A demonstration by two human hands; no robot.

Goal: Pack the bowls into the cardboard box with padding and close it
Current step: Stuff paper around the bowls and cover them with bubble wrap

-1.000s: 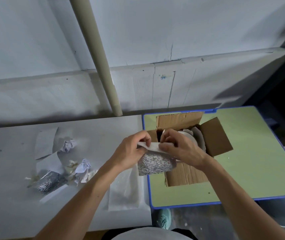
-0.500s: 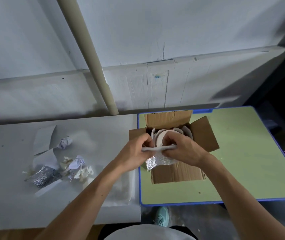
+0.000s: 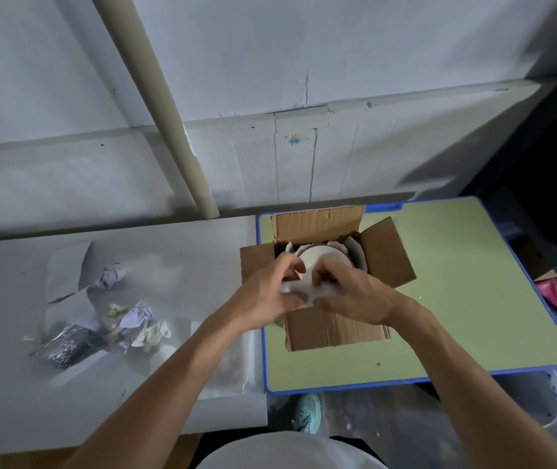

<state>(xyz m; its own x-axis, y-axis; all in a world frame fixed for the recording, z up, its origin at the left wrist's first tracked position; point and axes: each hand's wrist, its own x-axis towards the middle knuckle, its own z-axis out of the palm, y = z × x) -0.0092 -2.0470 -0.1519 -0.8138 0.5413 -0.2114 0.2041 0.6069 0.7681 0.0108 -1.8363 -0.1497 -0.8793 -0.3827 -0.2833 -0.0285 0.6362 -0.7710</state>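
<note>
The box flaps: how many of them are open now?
4: far flap, left flap, right flap, near flap. The hands partly hide the left and near ones.

Makeshift packing corner — scuffed wall (image 3: 338,62), scrap-strewn table (image 3: 16,384).

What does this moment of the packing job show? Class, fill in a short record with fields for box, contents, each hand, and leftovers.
box: cardboard box on the green table, all flaps open
contents: white bowl with white padding round it
left hand: grips the white padding sheet at the box's near edge
right hand: grips the same sheet
leftovers: crumpled paper and a silver foil piece on the white table
</note>
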